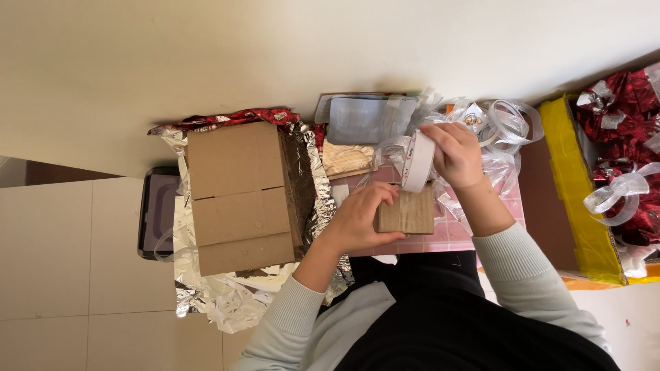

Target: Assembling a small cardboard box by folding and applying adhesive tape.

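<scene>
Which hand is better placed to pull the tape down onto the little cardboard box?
Probably the right hand: it already holds the white tape roll just above the small cardboard box. The left hand is occupied, its grip steadying that box from the side on the pink surface.

This looks like a home corner turned into a gift-wrapping spot: a small pink gridded table (450,230) stands on a pale tiled floor (62,261) against a plain cream wall (275,48). Left of the table sits a cardboard box (237,196) on crumpled silver foil (220,299). Right of it, a yellow-edged carton (581,199) holds red foil-wrapped bundles (622,110) tied with clear ribbon.
</scene>
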